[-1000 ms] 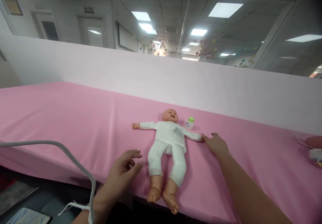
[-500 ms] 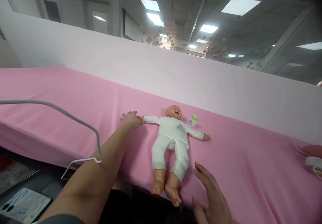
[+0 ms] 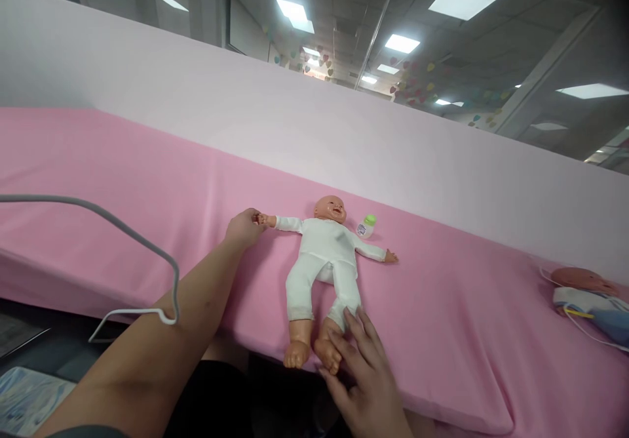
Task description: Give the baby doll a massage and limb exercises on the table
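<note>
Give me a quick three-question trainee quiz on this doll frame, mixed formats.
1. True or false: the left hand is at the doll's outstretched hand.
2. What does the right hand touch? A) the small bottle B) the doll's lower leg, near the foot C) the grey cable
3. Fill in: the doll lies face up on the ___ sheet.

Key
1. True.
2. B; the bottle stands apart, beside the doll's head.
3. Pink.
</note>
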Tool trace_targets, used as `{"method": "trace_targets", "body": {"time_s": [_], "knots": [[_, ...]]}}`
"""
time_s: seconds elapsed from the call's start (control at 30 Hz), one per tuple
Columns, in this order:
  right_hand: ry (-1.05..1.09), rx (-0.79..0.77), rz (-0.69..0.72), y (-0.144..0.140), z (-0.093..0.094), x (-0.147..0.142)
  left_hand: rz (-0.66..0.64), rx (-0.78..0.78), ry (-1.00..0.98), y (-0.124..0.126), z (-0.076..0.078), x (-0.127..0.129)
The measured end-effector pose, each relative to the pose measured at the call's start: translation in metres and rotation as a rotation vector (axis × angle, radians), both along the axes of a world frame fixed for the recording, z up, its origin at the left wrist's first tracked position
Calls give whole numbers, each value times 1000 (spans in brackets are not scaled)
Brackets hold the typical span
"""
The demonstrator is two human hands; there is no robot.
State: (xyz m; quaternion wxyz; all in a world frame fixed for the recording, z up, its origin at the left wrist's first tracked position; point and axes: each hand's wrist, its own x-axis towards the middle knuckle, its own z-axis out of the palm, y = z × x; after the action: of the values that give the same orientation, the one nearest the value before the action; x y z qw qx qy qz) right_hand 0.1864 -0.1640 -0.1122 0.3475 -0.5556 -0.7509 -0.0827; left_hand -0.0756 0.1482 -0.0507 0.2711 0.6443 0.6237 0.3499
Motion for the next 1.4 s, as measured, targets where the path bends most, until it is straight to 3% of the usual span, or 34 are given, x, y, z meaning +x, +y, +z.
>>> {"method": "trace_targets", "body": {"time_s": [0.17, 0.33, 0.5, 0.63, 0.8, 1.0, 1.23, 1.4], "knots": [[147, 30, -51, -9, 2, 14, 11, 12, -272, -8, 8, 14], [493, -2, -165, -15, 15, 13, 80, 46, -541, -1, 21, 42], [1061, -45, -69, -12, 20, -4, 257, -113, -823, 28, 23, 69], [1229, -51, -7, -10, 10, -2, 333, -96, -872, 46, 16, 82], [1222, -54, -51, -11, 0, 14, 282, -8, -849, 52, -1, 81], [1163, -58, -78, -16, 13, 8, 160, 119, -649, 56, -19, 75], [1165, -66, -91, -15, 17, -1, 56, 113, -405, 54, -17, 73], [1111, -96, -44, -16, 12, 3, 107, 173, -237, 46, -12, 76]]}}
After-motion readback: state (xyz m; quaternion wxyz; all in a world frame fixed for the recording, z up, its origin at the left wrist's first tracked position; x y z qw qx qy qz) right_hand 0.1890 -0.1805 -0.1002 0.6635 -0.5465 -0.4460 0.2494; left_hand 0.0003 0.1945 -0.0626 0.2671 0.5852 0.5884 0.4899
